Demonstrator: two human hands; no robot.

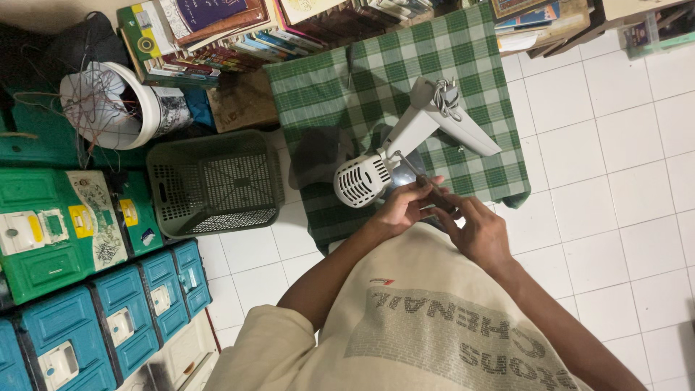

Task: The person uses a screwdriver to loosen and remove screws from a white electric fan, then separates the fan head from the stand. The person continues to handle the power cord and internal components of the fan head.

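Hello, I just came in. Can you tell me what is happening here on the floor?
A person is sitting at a green checked cloth spread on the white tiled floor. A white appliance with a slotted round end lies on the cloth. Both hands meet just below it: the left hand and the right hand grip a screwdriver, whose shaft points at the joint by the slotted end. A grey plastic basket stands to the side, with books stacked behind.

Green plastic basket (215, 183) at nine o'clock, white bucket (119, 103) of tangled wire at ten, stacked books (217, 32) at eleven, teal and green boxes (87, 289) at eight
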